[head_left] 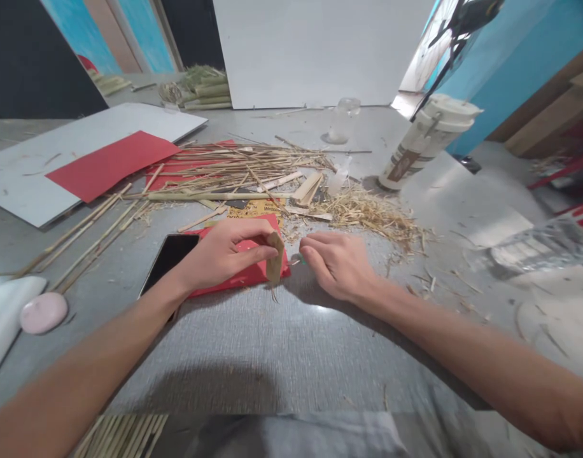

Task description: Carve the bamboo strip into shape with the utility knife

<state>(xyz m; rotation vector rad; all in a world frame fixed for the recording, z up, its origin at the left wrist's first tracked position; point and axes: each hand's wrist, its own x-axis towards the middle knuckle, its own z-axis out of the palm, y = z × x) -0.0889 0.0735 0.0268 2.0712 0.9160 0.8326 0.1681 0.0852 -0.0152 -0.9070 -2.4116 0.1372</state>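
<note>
My left hand (229,251) pinches a flat, greenish-tan piece of dried stalk (273,259) upright between thumb and fingers. Thin fibres hang from its lower end. Just to the right, my right hand (339,262) is closed round a small tool with a thin metal tip (295,261) and a bit of green; most of it is hidden in the fist. The tip points at the stalk piece, and I cannot tell whether they touch. Beneath the left hand lies a red sheet (238,281), partly covering a dark phone (170,261).
Dry stalks (253,162) lie in a heap behind the hands, beside a pile of shavings (377,216). A white tube-like container (422,143) and a clear plastic bottle (549,245) are on the right. A red card (112,164) rests on a white board (14,172) at left.
</note>
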